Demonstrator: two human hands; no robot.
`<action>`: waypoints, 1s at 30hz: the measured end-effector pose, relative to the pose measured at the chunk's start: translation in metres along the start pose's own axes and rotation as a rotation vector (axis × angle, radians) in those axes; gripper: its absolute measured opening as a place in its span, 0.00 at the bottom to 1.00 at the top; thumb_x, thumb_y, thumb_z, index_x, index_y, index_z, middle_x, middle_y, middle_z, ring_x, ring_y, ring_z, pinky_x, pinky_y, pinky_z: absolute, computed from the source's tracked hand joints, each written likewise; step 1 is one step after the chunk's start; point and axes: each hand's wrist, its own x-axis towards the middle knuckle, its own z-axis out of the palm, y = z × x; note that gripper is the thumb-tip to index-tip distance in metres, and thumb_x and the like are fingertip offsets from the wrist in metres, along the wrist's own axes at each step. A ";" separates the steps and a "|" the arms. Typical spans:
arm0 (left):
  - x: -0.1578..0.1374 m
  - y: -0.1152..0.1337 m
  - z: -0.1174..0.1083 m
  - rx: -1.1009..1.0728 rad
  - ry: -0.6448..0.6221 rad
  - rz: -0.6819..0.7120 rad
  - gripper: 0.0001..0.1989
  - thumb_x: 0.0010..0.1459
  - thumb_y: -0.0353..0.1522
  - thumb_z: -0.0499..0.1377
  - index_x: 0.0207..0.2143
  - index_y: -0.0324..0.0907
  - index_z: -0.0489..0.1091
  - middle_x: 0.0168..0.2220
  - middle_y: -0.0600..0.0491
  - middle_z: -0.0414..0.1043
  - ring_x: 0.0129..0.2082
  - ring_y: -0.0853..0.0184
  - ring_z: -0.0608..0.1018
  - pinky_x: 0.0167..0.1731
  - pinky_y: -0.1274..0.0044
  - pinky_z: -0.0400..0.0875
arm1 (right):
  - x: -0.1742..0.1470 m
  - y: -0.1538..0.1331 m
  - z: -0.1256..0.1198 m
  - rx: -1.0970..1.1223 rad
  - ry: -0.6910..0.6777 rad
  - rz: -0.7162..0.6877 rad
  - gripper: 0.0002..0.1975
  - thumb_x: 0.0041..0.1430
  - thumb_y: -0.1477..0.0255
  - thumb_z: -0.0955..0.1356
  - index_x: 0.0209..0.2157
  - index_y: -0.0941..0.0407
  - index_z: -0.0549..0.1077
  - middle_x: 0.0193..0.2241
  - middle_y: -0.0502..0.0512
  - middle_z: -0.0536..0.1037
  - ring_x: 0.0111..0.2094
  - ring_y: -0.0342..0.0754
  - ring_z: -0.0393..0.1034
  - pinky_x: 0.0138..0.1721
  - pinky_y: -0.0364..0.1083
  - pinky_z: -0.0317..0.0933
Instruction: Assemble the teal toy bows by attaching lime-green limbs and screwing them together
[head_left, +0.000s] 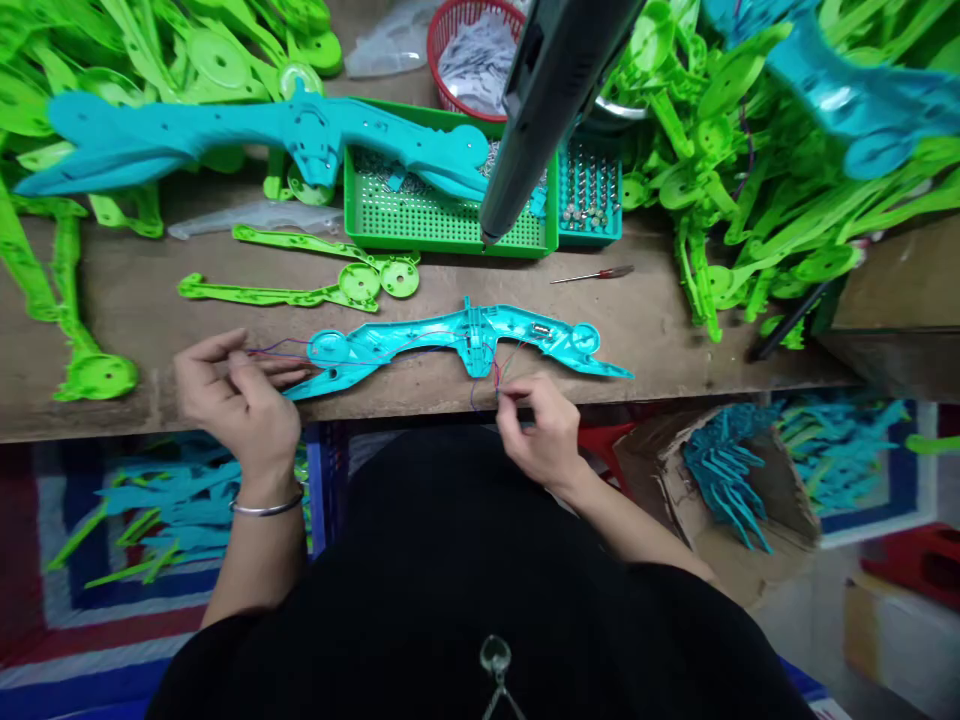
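A blue bow-shaped plastic shell half (427,333) lies hollow side up along the table's front edge. Thin red and blue wires (289,352) run across it, from its middle to its left end. My left hand (240,390), by the shell's left tip, pinches the wire ends between thumb and finger. Below the shell's middle, my right hand (541,425) pinches more of the thin wires. A small metal part (540,329) sits inside the shell's right arm.
A power screwdriver (525,130) hangs down over a green basket (450,235) of small screws. Behind lies another blue shell (225,130). Green shell parts (300,295) and a thin red-handled screwdriver (592,274) lie nearby. Green parts are heaped at both sides.
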 end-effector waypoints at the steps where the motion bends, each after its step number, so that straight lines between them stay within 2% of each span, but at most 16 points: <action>1: 0.001 -0.002 0.001 -0.015 0.007 -0.004 0.08 0.63 0.29 0.47 0.45 0.40 0.60 0.29 0.58 0.69 0.25 0.68 0.82 0.23 0.75 0.80 | 0.000 0.002 -0.007 0.154 0.010 0.106 0.02 0.64 0.72 0.64 0.38 0.53 0.68 0.28 0.51 0.77 0.29 0.46 0.74 0.32 0.47 0.64; 3: 0.002 -0.004 0.003 -0.027 0.020 -0.015 0.08 0.63 0.30 0.47 0.44 0.40 0.60 0.29 0.58 0.69 0.24 0.70 0.81 0.23 0.77 0.80 | 0.002 0.007 -0.017 0.448 -0.009 0.324 0.01 0.64 0.70 0.63 0.39 0.51 0.64 0.23 0.44 0.71 0.19 0.41 0.65 0.23 0.43 0.60; 5: 0.002 -0.006 0.004 -0.038 0.025 -0.030 0.08 0.62 0.30 0.48 0.44 0.40 0.60 0.30 0.58 0.69 0.24 0.71 0.81 0.23 0.78 0.79 | 0.004 0.009 -0.021 0.548 -0.016 0.427 0.04 0.65 0.66 0.63 0.38 0.51 0.62 0.22 0.40 0.65 0.15 0.38 0.55 0.18 0.41 0.53; 7: 0.002 -0.007 0.004 -0.055 0.026 -0.030 0.08 0.62 0.30 0.49 0.44 0.40 0.61 0.29 0.58 0.69 0.24 0.71 0.81 0.22 0.78 0.79 | 0.006 0.008 -0.017 0.364 0.028 0.370 0.13 0.60 0.60 0.68 0.40 0.51 0.64 0.25 0.43 0.67 0.18 0.38 0.58 0.20 0.41 0.55; 10: 0.002 -0.008 0.004 -0.087 0.029 0.010 0.08 0.61 0.29 0.50 0.43 0.39 0.61 0.27 0.59 0.69 0.23 0.69 0.81 0.20 0.77 0.78 | 0.005 0.003 -0.004 -0.079 0.085 0.160 0.30 0.47 0.52 0.76 0.45 0.54 0.68 0.30 0.50 0.74 0.27 0.44 0.69 0.27 0.44 0.62; 11: 0.002 -0.008 0.004 -0.098 0.029 0.023 0.08 0.61 0.28 0.51 0.43 0.39 0.62 0.26 0.59 0.69 0.22 0.68 0.81 0.19 0.77 0.78 | 0.005 0.003 -0.001 -0.174 0.092 0.105 0.29 0.48 0.52 0.76 0.46 0.55 0.70 0.29 0.51 0.75 0.27 0.45 0.70 0.28 0.45 0.62; 12: 0.002 -0.008 0.003 -0.107 0.030 0.032 0.08 0.61 0.28 0.51 0.43 0.38 0.62 0.26 0.59 0.69 0.22 0.68 0.81 0.19 0.77 0.78 | 0.006 0.003 0.001 -0.226 0.093 0.068 0.25 0.52 0.54 0.75 0.46 0.55 0.72 0.27 0.51 0.76 0.27 0.45 0.70 0.28 0.45 0.62; 15: 0.004 -0.008 0.001 -0.126 0.027 0.039 0.08 0.61 0.28 0.51 0.43 0.38 0.62 0.27 0.58 0.70 0.23 0.66 0.82 0.19 0.76 0.78 | 0.010 0.010 -0.004 -0.158 0.106 0.073 0.09 0.65 0.63 0.68 0.40 0.54 0.76 0.27 0.51 0.78 0.27 0.43 0.72 0.33 0.44 0.64; 20: 0.007 -0.011 -0.004 -0.090 0.014 0.011 0.09 0.60 0.30 0.51 0.44 0.40 0.61 0.29 0.57 0.71 0.24 0.66 0.83 0.20 0.74 0.80 | 0.019 0.024 -0.026 0.306 0.112 0.331 0.13 0.69 0.62 0.63 0.38 0.54 0.76 0.23 0.47 0.74 0.24 0.41 0.69 0.31 0.43 0.64; 22: 0.006 -0.012 -0.004 -0.062 0.001 -0.002 0.09 0.60 0.29 0.51 0.44 0.40 0.61 0.30 0.57 0.71 0.25 0.66 0.83 0.21 0.74 0.81 | 0.020 0.026 -0.028 0.341 0.087 0.355 0.13 0.69 0.62 0.63 0.38 0.54 0.76 0.22 0.46 0.72 0.26 0.42 0.68 0.33 0.44 0.64; 26: 0.005 -0.011 -0.003 -0.099 0.003 0.011 0.09 0.59 0.28 0.51 0.43 0.39 0.62 0.29 0.57 0.71 0.24 0.66 0.82 0.20 0.76 0.80 | 0.019 0.019 -0.022 0.232 0.011 0.354 0.12 0.68 0.61 0.63 0.39 0.54 0.74 0.21 0.45 0.70 0.23 0.42 0.64 0.30 0.44 0.59; 30: 0.003 -0.008 -0.001 -0.088 0.005 -0.038 0.08 0.61 0.27 0.49 0.44 0.40 0.60 0.29 0.59 0.69 0.24 0.69 0.82 0.21 0.77 0.80 | 0.020 0.012 -0.015 -0.117 -0.147 0.321 0.15 0.58 0.57 0.71 0.34 0.55 0.72 0.19 0.45 0.69 0.21 0.43 0.64 0.28 0.44 0.54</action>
